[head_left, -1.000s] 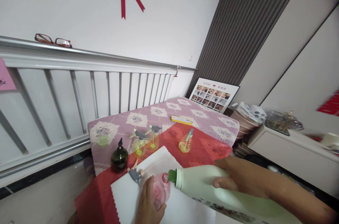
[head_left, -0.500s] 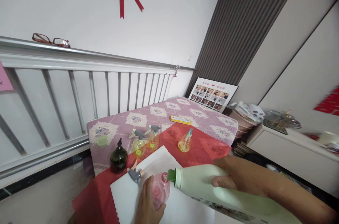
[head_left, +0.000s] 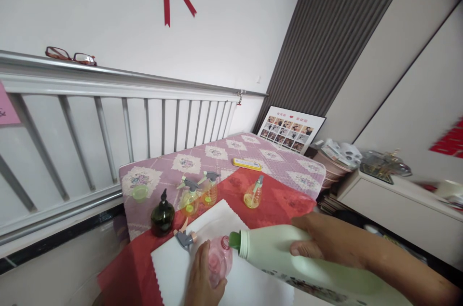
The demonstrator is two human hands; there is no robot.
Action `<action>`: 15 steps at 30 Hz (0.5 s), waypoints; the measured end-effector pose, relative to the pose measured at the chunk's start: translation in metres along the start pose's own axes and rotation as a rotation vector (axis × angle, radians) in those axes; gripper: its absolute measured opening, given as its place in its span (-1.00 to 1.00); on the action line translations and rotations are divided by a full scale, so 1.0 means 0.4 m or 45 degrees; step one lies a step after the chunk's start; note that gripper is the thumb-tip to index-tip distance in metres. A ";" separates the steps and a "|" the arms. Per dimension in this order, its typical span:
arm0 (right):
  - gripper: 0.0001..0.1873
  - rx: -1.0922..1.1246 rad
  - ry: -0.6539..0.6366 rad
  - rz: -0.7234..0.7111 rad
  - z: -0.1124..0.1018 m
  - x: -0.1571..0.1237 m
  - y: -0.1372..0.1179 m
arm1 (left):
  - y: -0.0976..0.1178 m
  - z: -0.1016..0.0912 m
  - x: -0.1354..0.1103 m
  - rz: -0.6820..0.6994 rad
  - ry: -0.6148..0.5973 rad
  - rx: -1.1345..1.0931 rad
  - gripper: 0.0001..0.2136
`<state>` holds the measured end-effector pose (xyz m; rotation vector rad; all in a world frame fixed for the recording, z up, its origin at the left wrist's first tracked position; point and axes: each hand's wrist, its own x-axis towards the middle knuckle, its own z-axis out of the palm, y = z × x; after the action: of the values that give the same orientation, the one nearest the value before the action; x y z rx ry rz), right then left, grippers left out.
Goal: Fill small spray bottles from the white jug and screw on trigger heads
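Note:
My left hand (head_left: 204,277) is closed around a pink transparent spray bottle body (head_left: 221,260), its neck bare. In my right hand (head_left: 321,238) is a large pale green detergent jug (head_left: 278,248), tipped sideways to the left. The jug's green spout sits right at the mouth of the pink bottle; I cannot make out any liquid between them. A grey and peach spray head (head_left: 185,237) lies loose on the white sheet (head_left: 170,267), left of the pink bottle. Behind it stands a dark green pump bottle (head_left: 162,217).
Two yellowish spray bottles (head_left: 189,200) stand behind the sheet, and another clear spray bottle (head_left: 252,195) is on the red cloth (head_left: 231,188). Farther back lies a yellow case (head_left: 247,164). A small green dish (head_left: 140,193) rests at the left. A radiator (head_left: 155,123) runs behind the table.
Almost nothing differs. Both hands, the pink bottle and the tipped jug hold the same places, with only a very slight shift of the whole view.

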<state>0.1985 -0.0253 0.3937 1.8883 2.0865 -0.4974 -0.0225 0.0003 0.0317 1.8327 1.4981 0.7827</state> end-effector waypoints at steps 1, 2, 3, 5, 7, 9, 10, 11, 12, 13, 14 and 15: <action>-0.60 0.000 0.001 -0.004 0.001 -0.001 0.000 | 0.001 -0.001 -0.001 0.001 -0.003 0.002 -0.14; -0.60 -0.002 0.005 -0.012 0.002 -0.002 0.001 | 0.003 -0.003 -0.001 0.004 -0.004 0.002 -0.15; -0.59 -0.006 0.011 -0.019 0.003 -0.002 0.001 | 0.004 -0.004 -0.002 0.009 -0.011 -0.001 -0.14; -0.60 -0.012 0.016 -0.019 0.005 -0.002 0.003 | 0.005 -0.004 -0.003 0.011 -0.013 -0.015 -0.13; -0.61 -0.013 0.019 -0.012 0.006 0.000 0.006 | 0.004 -0.003 -0.002 0.010 -0.015 -0.029 -0.12; -0.61 -0.004 0.018 -0.006 0.007 0.002 0.008 | 0.001 -0.001 -0.001 0.017 -0.011 -0.035 -0.12; -0.60 0.003 0.019 -0.011 0.007 0.002 0.008 | 0.000 -0.001 0.000 0.018 -0.009 -0.033 -0.13; -0.60 0.003 0.017 -0.014 0.007 0.001 0.008 | 0.000 -0.002 0.000 0.016 -0.014 -0.027 -0.13; -0.60 -0.001 0.012 -0.015 0.006 0.000 0.006 | 0.002 -0.003 0.000 0.009 -0.017 -0.020 -0.13; -0.60 -0.002 0.006 -0.016 0.005 -0.001 0.004 | 0.004 -0.004 -0.001 0.000 -0.021 -0.011 -0.13; -0.60 -0.002 0.004 -0.018 0.003 -0.002 0.002 | 0.006 -0.006 -0.002 -0.006 -0.026 -0.005 -0.13; -0.60 -0.001 0.005 -0.018 0.002 -0.003 -0.001 | 0.009 -0.008 -0.002 -0.013 -0.031 -0.001 -0.12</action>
<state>0.1984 -0.0268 0.3937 1.8766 2.1039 -0.4962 -0.0229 -0.0008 0.0365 1.8265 1.4902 0.7531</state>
